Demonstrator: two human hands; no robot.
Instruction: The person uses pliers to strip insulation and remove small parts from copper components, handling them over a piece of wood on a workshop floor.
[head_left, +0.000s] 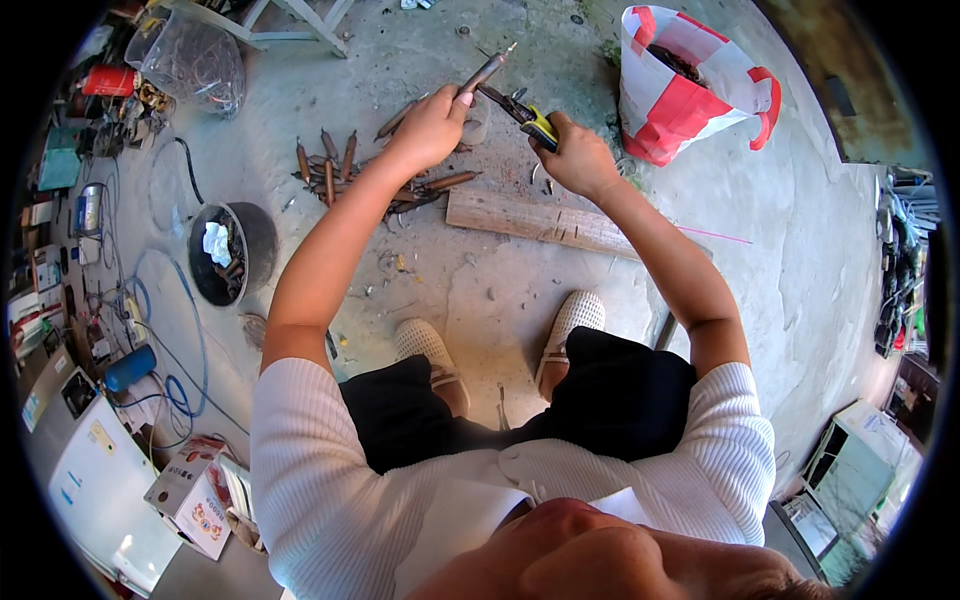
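Far left of the wooden plank [540,222], toward the wearer, I see a white box [192,490] with printed lettering and an orange emblem. Nearer the plank's left, a dark bucket [263,245] holds brown pieces and crumpled white material. Beyond the plank's left end, loose brown tubes [349,157] lie scattered, so I judge the work partway, with plenty left. There too, the left hand [432,130] grips a pointed tube [484,73]; the right hand [582,160] squeezes yellow-black pliers [522,113], though I cannot tell whether they bite it. Beyond the plank's right stands a red-and-white bag [672,120].
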